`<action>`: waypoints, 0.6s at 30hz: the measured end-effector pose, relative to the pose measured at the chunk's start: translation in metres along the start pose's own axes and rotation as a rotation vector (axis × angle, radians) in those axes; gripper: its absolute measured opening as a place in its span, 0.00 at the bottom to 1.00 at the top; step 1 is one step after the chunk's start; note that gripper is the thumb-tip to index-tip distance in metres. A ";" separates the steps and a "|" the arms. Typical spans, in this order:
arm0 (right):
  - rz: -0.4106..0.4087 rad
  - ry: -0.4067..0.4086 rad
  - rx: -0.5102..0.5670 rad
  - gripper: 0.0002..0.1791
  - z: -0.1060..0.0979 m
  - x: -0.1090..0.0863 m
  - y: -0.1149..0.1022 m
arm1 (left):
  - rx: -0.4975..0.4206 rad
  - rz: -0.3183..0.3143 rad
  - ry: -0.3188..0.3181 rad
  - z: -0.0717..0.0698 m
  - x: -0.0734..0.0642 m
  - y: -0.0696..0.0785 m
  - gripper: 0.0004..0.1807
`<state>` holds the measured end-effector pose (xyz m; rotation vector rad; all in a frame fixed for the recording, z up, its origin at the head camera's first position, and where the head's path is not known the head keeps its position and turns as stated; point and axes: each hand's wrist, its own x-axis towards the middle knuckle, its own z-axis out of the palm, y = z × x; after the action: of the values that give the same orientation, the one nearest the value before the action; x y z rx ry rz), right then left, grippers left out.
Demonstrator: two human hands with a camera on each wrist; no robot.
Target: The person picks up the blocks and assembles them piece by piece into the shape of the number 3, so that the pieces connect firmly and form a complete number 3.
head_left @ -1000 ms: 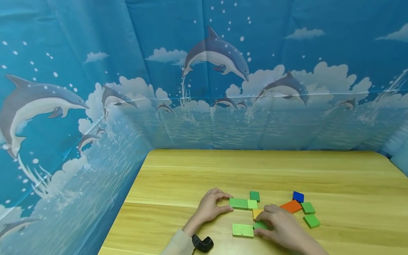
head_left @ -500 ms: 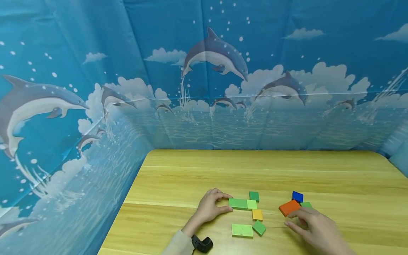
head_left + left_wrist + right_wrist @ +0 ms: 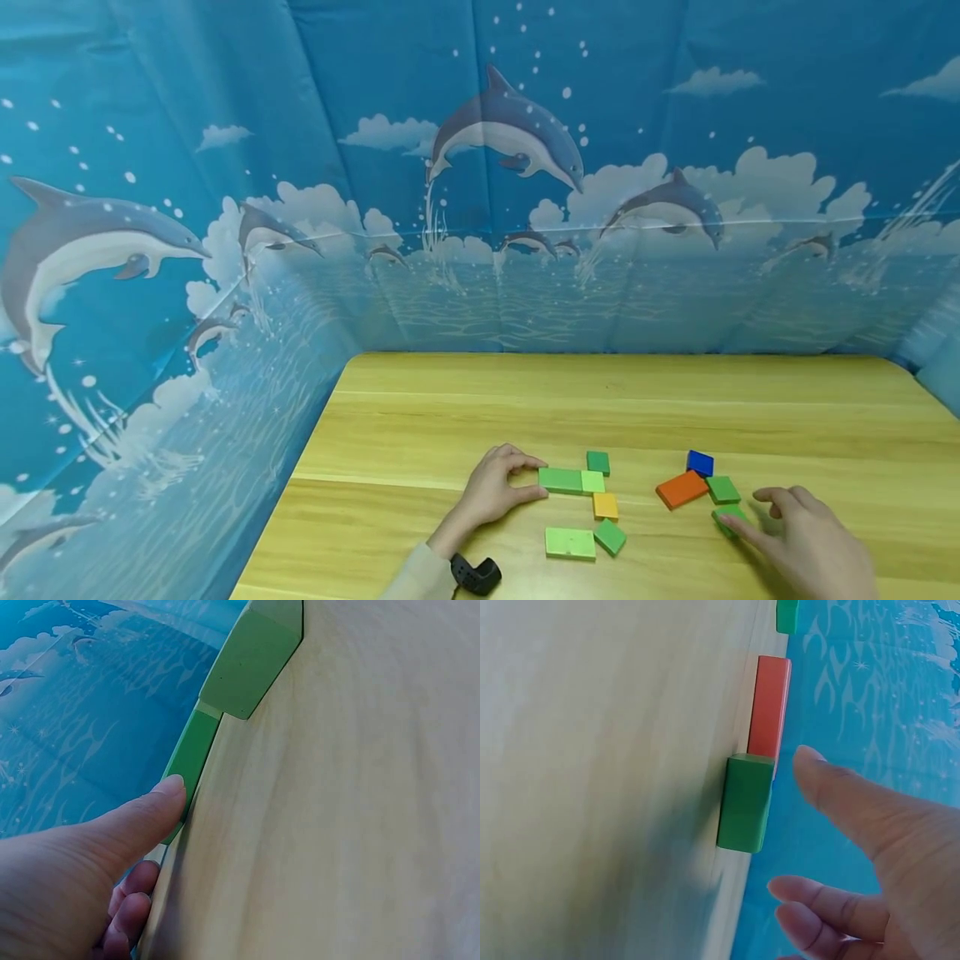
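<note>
My left hand pinches the left end of a green rectangular block; the left wrist view has the thumb against its side. A light green square block adjoins its right end. Just below that sits a yellow-orange square block. At the right, my right hand hovers by a green square block, thumb and fingers spread, the thumb overlapping it in the head view. Another green square block, an orange rectangular block and a blue block cluster beyond it.
Nearer me lie a light green rectangular block and a turned green square block. One darker green square block lies farther back. A dolphin-print curtain borders the wooden table. The left wrist wears a black band.
My right hand has let go of the green square block beside the light green rectangle and moved right, past the orange block, to another green square block. My left hand has stayed put.
</note>
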<state>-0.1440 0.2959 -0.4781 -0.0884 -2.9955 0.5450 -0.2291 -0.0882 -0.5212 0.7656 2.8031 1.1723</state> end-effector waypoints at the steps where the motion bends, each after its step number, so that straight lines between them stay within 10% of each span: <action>1: 0.006 -0.011 -0.003 0.43 0.000 0.000 0.001 | 0.000 -0.001 0.001 0.000 0.000 0.000 0.21; 8: 0.075 -0.125 -0.005 0.45 0.002 0.004 0.000 | 0.006 -0.007 -0.001 -0.001 0.001 0.000 0.21; 18: 0.029 -0.048 -0.004 0.40 0.007 0.001 -0.005 | 0.005 0.000 0.005 -0.001 0.000 0.000 0.21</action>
<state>-0.1458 0.2887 -0.4826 -0.1206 -3.0466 0.5523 -0.2292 -0.0883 -0.5206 0.7639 2.8109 1.1688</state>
